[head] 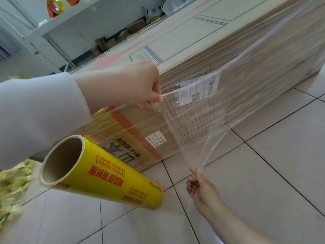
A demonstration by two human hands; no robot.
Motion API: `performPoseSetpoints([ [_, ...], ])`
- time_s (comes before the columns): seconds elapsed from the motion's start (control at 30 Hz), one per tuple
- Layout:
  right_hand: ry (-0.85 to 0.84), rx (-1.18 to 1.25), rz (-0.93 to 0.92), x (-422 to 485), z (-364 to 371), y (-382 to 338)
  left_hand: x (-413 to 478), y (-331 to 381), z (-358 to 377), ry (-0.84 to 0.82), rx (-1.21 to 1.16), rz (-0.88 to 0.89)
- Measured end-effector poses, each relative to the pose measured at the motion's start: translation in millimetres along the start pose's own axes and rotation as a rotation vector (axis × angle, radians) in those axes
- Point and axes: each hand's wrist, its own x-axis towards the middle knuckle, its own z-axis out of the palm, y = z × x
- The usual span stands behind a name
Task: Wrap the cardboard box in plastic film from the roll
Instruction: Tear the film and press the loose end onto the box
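A long cardboard box (193, 43) lies on the tiled floor, its near side covered in stretched film layers. A loose sheet of clear plastic film (197, 113) hangs between my hands and the box. My left hand (130, 83) pinches the sheet's top corner next to the box edge. My right hand (200, 185) pinches the bunched bottom corner low above the floor. The yellow roll (109, 175) with red print and a cardboard core sits near the bottom left, under my left forearm; what holds it is hidden.
White floor tiles (263, 173) spread to the right and front. A white metal shelf (58, 27) with tape rolls (55, 7) stands at the back left. Small cartons (102, 44) lie on the floor behind the box. A yellow-green crumpled mass (12, 187) sits at the left edge.
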Motion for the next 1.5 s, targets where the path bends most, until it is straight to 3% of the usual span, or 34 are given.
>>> performPoseSetpoints([
  [0.23,0.029,-0.039,-0.007,0,4,8,-9,-12,-1,-0.060,-0.148,-0.003],
  [0.63,0.077,-0.060,-0.016,18,24,30,-6,-27,-26,0.034,0.127,0.101],
  [0.73,0.103,-0.162,-0.005,43,43,31,4,-37,-19,0.061,0.167,0.102],
  [0.83,0.196,-0.411,-0.068,76,58,31,12,-46,-11,0.072,0.202,0.104],
  [1.0,0.303,-0.783,-0.267,115,79,37,22,-53,-2,0.181,0.303,0.155],
  [1.17,0.425,-0.691,-0.347,121,93,45,36,-58,8,0.217,0.412,0.212],
  [1.27,0.459,-0.589,-0.231,126,102,52,36,-59,11,0.220,0.433,0.235],
  [1.37,0.353,-0.329,0.089,116,115,50,44,-68,20,0.309,0.517,0.320],
  [1.5,0.275,-0.314,0.179,91,109,34,56,-75,26,0.284,0.658,0.274],
])
